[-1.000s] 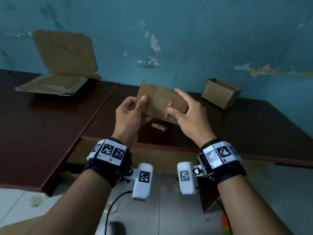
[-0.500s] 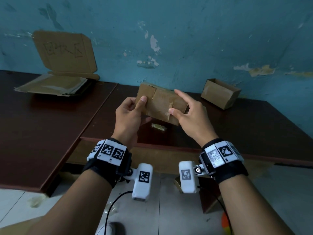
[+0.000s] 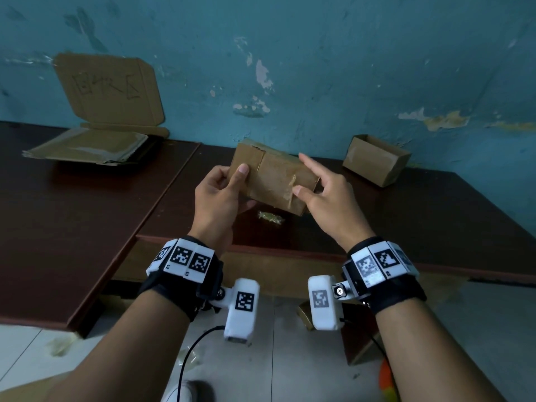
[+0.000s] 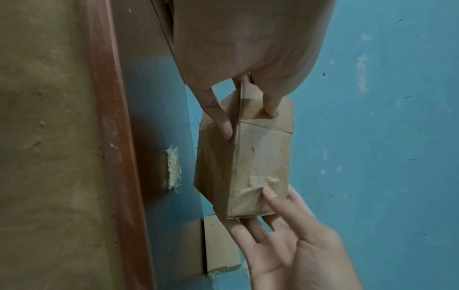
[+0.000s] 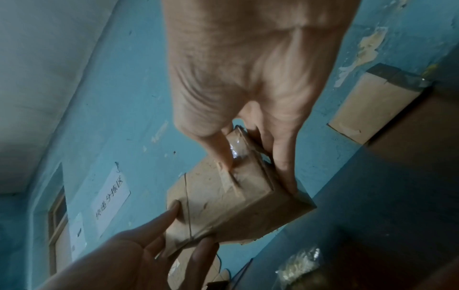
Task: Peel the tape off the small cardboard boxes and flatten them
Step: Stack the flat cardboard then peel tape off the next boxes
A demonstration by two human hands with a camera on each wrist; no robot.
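The left hand [image 3: 216,195] grips one end of the box [image 3: 272,181], held above the tabletop [image 3: 435,216]; the right hand [image 3: 327,198] grasps the other (thumb on the tape [image 3: 291,188]).

Peeling teal wall [image 3: 348,68]; dark wooden tables [image 3: 72,227]; paper sign [image 5: 110,204], writing blurred.

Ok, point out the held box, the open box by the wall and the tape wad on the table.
held box [image 3: 272,181], head view, middle of its taped front face
open box [image 3: 374,163], head view, its front wall
tape wad [image 3: 269,218], head view, its middle, on the table below the held box
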